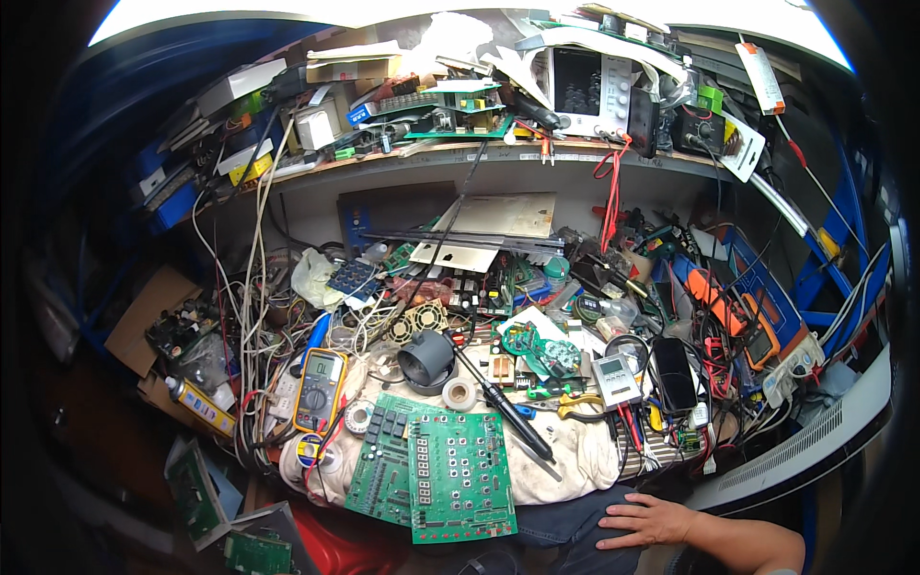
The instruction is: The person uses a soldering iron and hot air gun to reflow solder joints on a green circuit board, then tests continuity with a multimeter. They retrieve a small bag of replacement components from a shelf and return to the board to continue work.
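Observation:
My right hand (644, 522) lies flat with fingers spread on my dark trouser leg (565, 525), below the bench edge, holding nothing. My left hand is out of view. Nearest on the bench, two green circuit boards (464, 479) overlap on a cream cloth (575, 460); the front one carries a column of digit displays and rows of push buttons. A black-handled soldering iron (517, 422) slants over the cloth, its lower end beside the boards. To their left stands a yellow multimeter (319, 388) with its display on. Solder reels (459, 394) sit behind the boards.
Pliers with yellow-black handles (581, 408), a grey meter (616, 380) and a black phone (676, 375) lie to the right. Tangled cables (254, 326) hang at left. A loaded shelf (431, 153) runs across the back, holding an oscilloscope (613, 96). Boards (259, 554) stand low at left.

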`<state>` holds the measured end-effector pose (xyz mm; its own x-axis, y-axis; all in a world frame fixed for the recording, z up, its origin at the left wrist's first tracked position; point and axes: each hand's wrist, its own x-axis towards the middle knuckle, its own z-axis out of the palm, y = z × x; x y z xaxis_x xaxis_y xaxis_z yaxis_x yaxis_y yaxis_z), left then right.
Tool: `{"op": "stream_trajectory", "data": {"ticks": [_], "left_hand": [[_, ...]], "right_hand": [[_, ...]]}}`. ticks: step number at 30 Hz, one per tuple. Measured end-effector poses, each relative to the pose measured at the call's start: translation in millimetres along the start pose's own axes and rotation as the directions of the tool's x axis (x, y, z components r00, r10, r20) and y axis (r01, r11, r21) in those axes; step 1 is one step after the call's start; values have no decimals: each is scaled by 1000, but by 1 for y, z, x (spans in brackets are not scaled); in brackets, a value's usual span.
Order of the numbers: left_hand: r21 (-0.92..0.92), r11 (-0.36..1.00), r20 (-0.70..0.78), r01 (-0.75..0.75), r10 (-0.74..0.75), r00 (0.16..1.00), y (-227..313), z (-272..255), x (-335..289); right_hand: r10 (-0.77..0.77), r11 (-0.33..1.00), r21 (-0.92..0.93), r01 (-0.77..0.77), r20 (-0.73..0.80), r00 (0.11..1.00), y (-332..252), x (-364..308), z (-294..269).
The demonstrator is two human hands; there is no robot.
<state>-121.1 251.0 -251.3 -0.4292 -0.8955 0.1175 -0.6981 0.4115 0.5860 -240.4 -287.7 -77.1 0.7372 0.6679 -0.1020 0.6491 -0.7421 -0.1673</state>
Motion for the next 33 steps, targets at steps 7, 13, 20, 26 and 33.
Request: {"op": "stream_trajectory", "data": {"ticks": [7,13,20,26,33], "left_hand": [[-24,1000,-11,9,-9,1000,0,1,0],[-53,999,-27,5,-7,1000,1,-3,1],[-15,1000,-5,-2,2,1000,2,-7,1],[1,1000,6,-19,19,1000,2,-5,3],[22,998,-17,-64,64,998,-4,-4,5]], "right_hand": [[-12,995,-99,15,30,999,0,2,-5],[1,999,-32,-2,-5,1000,-1,1,-3],[-7,997,-79,9,26,1000,-2,1,-5],[16,995,-102,-12,35,999,-8,-7,-5],[65,996,-68,-66,-7,998,-19,-17,-4]]}}
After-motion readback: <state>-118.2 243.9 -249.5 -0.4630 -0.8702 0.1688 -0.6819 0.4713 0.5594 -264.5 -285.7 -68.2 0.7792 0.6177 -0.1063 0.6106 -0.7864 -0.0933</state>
